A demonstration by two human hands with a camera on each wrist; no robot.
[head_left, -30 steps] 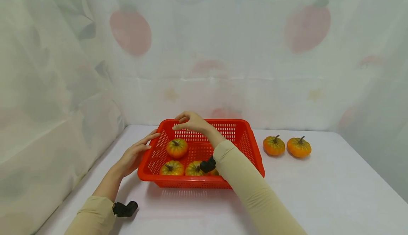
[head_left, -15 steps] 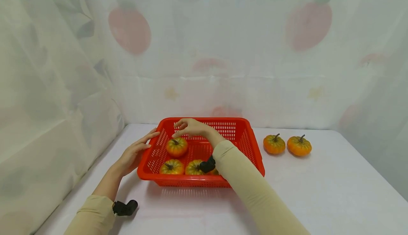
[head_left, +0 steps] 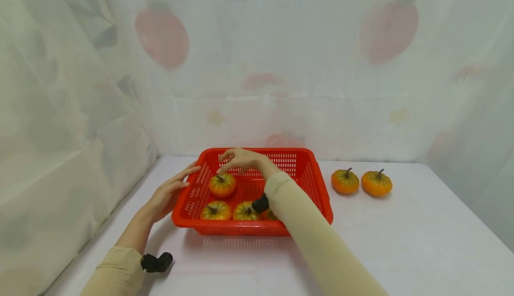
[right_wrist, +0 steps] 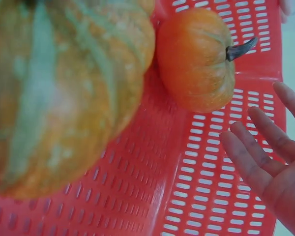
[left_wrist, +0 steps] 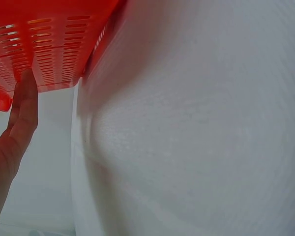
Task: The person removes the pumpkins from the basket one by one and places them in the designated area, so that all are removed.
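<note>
A red slotted basket [head_left: 317, 184] sits on the white table and holds several small orange pumpkins. My right hand [head_left: 241, 160] hovers open just above the far-left pumpkin [head_left: 222, 185], fingers spread and holding nothing. In the right wrist view those fingers [right_wrist: 265, 152] stretch beside that pumpkin [right_wrist: 196, 59], and another pumpkin [right_wrist: 64, 88] fills the left of the picture. My left hand [head_left: 170, 193] lies flat with straight fingers against the basket's left wall [left_wrist: 44, 44]. Two more pumpkins [head_left: 345, 182] [head_left: 376, 184] stand on the table to the right of the basket.
A pale printed cloth hangs behind the table and along its left side [head_left: 72, 122]. Bare white tabletop [head_left: 401, 242] stretches in front of the basket and to its right. Two pumpkins [head_left: 217, 211] [head_left: 246, 212] lie along the basket's near wall.
My right hand has dropped a little, closer to the far-left pumpkin, still holding nothing. The left hand stays on the basket's side.
</note>
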